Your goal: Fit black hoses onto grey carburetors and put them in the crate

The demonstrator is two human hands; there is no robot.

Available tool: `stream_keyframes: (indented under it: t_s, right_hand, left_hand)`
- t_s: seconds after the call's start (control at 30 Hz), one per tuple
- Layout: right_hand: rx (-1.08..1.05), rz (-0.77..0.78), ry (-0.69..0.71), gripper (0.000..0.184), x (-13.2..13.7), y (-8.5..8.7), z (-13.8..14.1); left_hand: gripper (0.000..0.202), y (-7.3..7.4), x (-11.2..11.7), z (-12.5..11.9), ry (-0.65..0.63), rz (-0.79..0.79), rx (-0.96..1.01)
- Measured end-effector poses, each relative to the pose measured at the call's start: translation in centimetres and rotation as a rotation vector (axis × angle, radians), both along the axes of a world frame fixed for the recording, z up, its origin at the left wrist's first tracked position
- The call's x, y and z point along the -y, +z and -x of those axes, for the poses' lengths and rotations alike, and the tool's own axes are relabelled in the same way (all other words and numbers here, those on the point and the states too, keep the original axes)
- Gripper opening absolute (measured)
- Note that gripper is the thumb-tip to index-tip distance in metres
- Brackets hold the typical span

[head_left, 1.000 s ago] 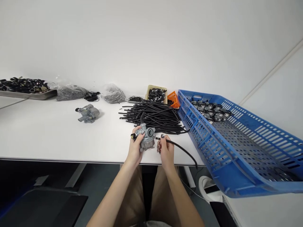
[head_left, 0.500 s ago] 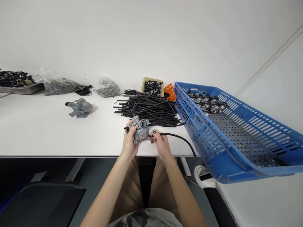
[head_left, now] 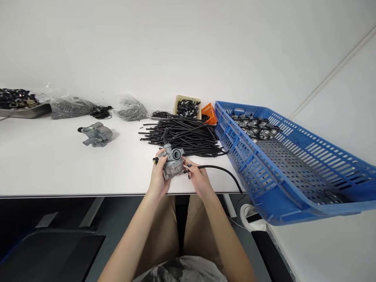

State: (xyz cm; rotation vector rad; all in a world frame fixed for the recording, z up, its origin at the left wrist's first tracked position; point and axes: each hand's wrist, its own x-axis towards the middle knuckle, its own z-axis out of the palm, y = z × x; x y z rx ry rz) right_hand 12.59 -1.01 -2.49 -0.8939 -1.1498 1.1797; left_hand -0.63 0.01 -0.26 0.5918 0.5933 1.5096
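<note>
My left hand (head_left: 158, 176) grips a grey metal carburetor (head_left: 172, 163) just above the near edge of the white table (head_left: 58, 168). A short black hose stands up from its top. My right hand (head_left: 197, 177) pinches the end of a black rubber hose (head_left: 223, 172) and presses that end against the carburetor's right side. The rest of this hose curves right and hangs over the table edge. Right behind both hands lies a pile of black hoses (head_left: 185, 135).
A second carburetor (head_left: 95, 134) lies at the left. A blue slatted crate (head_left: 296, 168) with several carburetors at its far end juts over the table's right side. Bags of small parts (head_left: 70, 106), a tan box (head_left: 188, 106), an orange basket (head_left: 209, 111) and a metal tray (head_left: 17, 103) line the back.
My right hand has brought the hose end from a small gap up against the carburetor's right side. The view has shifted a little; both hands stay at the table edge.
</note>
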Motion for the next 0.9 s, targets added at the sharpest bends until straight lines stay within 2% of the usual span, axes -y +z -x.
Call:
stream_keyframes:
  t_s: [0.17,0.3,0.47,0.7,0.9]
  right_hand:
    - [0.104,-0.088,-0.015,0.037,0.56,0.51,0.16]
    - [0.152,-0.132,0.045,0.036,0.76,0.54,0.00]
    - [0.176,-0.182,0.104,0.040,0.89,0.40,-0.33]
    - [0.303,-0.257,0.042,0.036,0.97,0.47,-0.28]
    - [0.316,-0.238,-0.020,0.038,0.62,0.49,0.14]
  left_hand:
    - [0.044,0.29,-0.07,-0.17,0.027,0.024,0.022]
    - [0.041,0.35,-0.08,-0.34,0.091,0.059,0.057]
    - [0.044,0.21,-0.17,-0.46,0.108,0.057,0.044]
    - [0.047,-0.09,-0.33,-0.63,0.150,0.013,-0.067]
    - [0.042,0.12,-0.64,-0.50,0.121,0.044,-0.097]
